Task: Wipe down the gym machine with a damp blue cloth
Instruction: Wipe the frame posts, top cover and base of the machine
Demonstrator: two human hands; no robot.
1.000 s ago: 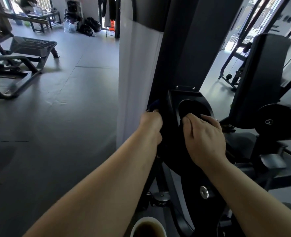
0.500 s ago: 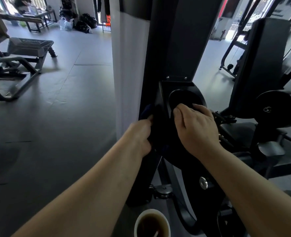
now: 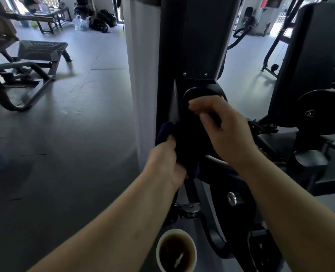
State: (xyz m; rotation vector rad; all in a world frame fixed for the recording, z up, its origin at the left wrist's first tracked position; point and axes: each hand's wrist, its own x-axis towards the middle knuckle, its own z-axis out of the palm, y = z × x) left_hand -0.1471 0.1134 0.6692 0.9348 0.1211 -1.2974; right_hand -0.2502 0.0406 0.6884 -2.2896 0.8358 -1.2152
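2 bare hands work on the gym machine (image 3: 192,36), a tall black column that fills the middle of the view, straight ahead of both hands. Far to the left of the left hand stands a weight bench (image 3: 38,54) on the grey floor (image 3: 74,124). Well to the right of the right hand there is a black seat (image 3: 276,143), and above it a round black weight plate (image 3: 320,112).

Just behind the right hand sits a round black cover (image 3: 200,93) on the front of the column. Below both forearms, close to the bottom edge, stands a white cup (image 3: 176,250) with dark liquid and 1 pale stick in it.

The blue cloth (image 3: 165,130) is very dark and hard to separate from the black metal. It lies against the left edge of the column, with one fold above the left hand and another part hanging just to the right of this hand.

The left hand (image 3: 164,163) has its fingers curled round the cloth and grips it against the machine. The right hand (image 3: 225,130) is in front of the cover, its fingers bent and close together; I cannot tell if they pinch a part of the cloth or nothing.
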